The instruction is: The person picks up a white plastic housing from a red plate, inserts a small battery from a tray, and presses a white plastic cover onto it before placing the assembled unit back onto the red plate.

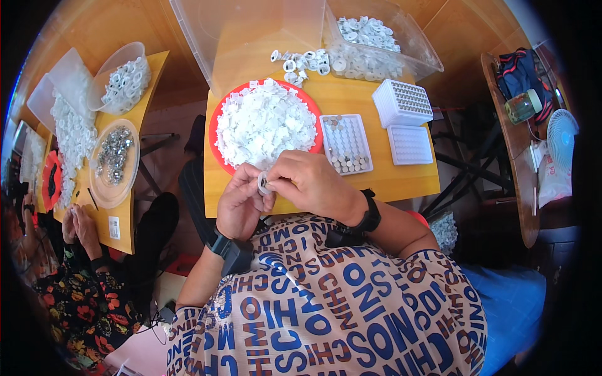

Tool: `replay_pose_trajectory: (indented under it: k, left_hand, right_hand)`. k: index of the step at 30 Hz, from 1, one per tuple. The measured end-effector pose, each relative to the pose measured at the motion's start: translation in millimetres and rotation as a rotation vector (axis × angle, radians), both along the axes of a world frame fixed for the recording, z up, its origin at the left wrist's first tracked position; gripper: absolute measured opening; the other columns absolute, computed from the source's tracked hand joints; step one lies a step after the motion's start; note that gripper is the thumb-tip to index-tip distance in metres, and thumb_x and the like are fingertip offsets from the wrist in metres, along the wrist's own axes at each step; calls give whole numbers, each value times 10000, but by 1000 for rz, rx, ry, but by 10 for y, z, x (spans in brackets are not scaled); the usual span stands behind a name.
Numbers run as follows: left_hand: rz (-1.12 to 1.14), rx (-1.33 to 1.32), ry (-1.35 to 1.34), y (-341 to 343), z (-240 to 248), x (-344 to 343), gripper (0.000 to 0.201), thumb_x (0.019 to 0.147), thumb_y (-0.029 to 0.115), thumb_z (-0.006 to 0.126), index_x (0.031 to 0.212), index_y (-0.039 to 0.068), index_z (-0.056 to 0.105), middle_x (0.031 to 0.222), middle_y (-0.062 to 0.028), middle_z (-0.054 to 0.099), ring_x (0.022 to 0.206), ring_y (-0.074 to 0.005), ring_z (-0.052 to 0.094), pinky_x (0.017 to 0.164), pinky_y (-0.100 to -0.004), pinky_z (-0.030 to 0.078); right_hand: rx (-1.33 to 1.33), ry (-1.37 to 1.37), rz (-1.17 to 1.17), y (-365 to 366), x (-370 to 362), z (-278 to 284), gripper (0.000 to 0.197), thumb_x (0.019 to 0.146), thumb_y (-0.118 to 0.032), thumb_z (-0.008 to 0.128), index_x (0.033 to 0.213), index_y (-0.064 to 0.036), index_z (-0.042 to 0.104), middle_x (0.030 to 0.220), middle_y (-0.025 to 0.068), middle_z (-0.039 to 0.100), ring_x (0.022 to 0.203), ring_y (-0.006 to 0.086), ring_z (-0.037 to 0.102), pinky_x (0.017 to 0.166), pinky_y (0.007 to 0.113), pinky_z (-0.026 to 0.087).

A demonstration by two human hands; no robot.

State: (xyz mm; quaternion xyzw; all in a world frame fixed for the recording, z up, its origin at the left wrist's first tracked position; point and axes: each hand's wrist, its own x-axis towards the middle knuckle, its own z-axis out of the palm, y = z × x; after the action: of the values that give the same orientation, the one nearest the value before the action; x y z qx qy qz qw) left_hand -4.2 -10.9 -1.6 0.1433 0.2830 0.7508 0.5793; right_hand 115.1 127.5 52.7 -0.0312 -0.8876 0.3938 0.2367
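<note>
My left hand is closed in a pinch on a small white ring-shaped plastic part, held up at the table's near edge. Against the part's right side, my right hand presses with bent fingers and thumb. A dark spot shows in the part's opening; my fingertips hide the rest. Just beyond my hands, a red round tray bears a heap of small white plastic pieces. To its right lies a white shallow tray partly filled with round silvery and brownish discs.
Stacked white trays and a white grid tray sit at the right. Behind are loose white parts and a clear bin of similar parts. A co-worker's hands work at the left table.
</note>
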Motion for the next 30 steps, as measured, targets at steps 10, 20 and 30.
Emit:
replay_pose_trajectory:
  k: [10, 20, 30]
  left_hand:
    - [6, 70, -77, 10, 20, 10, 86, 969, 143, 511, 980, 58, 514, 882, -96, 621, 748, -170, 586, 653, -261, 459]
    - [-25, 24, -79, 20, 5, 7, 80, 962, 138, 508, 966, 59, 513, 800, -106, 608, 668, -184, 569, 606, -261, 432]
    - [-51, 3, -120, 22, -44, -14, 97, 966, 162, 510, 964, 65, 516, 784, -102, 605, 665, -190, 561, 605, -269, 426]
  right_hand:
    - [-243, 16, -47, -35, -9, -37, 73, 799, -26, 686, 831, -2, 625, 781, 103, 634, 710, 230, 634, 618, 308, 485]
    - [-57, -29, 10, 43, -2, -61, 27, 793, -26, 673, 804, -23, 649, 777, 87, 632, 709, 237, 633, 628, 313, 486]
    - [-228, -75, 41, 68, -37, -90, 70, 812, -93, 658, 806, -23, 660, 782, 105, 642, 713, 258, 644, 643, 332, 490]
